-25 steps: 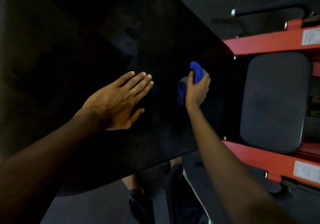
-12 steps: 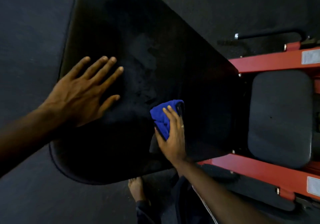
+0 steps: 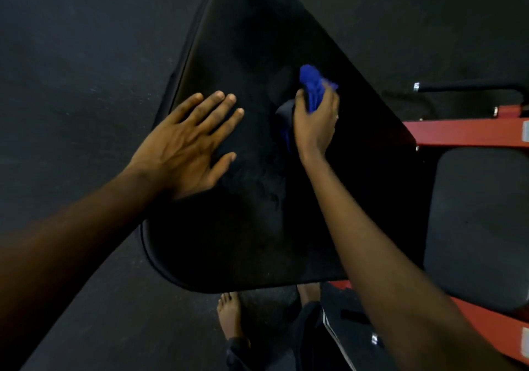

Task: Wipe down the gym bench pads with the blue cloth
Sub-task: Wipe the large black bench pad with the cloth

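Hands on back pad
Left hand flat, fingers spread, near left edge; right hand grips blue cloth, bare pad beyond.

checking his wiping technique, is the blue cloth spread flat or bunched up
Bunched up. The blue cloth is crumpled in the right hand, its fingers curled round it, a wad sticking out above them on the back pad.

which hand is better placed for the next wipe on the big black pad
Right: the right hand grips the blue cloth on the black pad; the left hand lies flat on it, holding nothing, probably bracing.
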Demonstrator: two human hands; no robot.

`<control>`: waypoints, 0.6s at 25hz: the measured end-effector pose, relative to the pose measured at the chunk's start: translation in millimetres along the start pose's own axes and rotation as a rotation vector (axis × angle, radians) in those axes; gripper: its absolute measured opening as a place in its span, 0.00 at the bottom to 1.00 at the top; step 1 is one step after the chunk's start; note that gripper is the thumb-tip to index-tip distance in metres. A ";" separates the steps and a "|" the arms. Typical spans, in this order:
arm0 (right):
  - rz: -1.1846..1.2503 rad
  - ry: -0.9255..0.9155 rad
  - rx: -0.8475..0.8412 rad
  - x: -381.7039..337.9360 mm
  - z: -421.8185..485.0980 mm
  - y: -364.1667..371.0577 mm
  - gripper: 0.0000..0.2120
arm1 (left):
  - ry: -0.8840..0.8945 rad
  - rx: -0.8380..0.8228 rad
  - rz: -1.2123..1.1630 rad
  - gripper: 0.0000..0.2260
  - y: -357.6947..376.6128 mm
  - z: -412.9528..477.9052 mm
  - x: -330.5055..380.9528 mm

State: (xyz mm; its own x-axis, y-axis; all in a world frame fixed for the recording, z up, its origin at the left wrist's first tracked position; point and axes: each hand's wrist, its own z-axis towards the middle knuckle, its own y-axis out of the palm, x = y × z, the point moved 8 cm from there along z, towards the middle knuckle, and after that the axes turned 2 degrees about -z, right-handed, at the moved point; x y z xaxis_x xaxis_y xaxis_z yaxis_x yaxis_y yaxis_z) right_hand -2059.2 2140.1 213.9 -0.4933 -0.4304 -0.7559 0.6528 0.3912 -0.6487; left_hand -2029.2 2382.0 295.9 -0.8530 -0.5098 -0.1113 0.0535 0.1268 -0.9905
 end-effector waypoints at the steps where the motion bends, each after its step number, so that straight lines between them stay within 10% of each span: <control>1: 0.015 -0.070 -0.017 -3.8 -36.0 -7.2 0.29 | -0.001 0.001 0.001 0.33 -0.8 0.0 0.1; 7: 0.029 -0.203 -0.372 -4.9 -261.8 -63.9 0.31 | -0.004 -0.005 -0.049 0.33 -1.7 1.2 0.9; 15: 0.020 -0.082 -0.054 -49.1 41.6 30.9 0.31 | -0.035 -0.013 -0.061 0.33 0.8 3.5 -3.3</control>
State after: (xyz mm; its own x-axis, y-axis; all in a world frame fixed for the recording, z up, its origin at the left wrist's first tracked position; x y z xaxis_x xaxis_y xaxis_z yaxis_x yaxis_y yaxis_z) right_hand -1990.9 2139.5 234.6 -0.4303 -0.4864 -0.7604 0.6293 0.4423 -0.6390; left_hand -2024.5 2380.8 295.2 -0.8357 -0.5466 -0.0538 -0.0049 0.1055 -0.9944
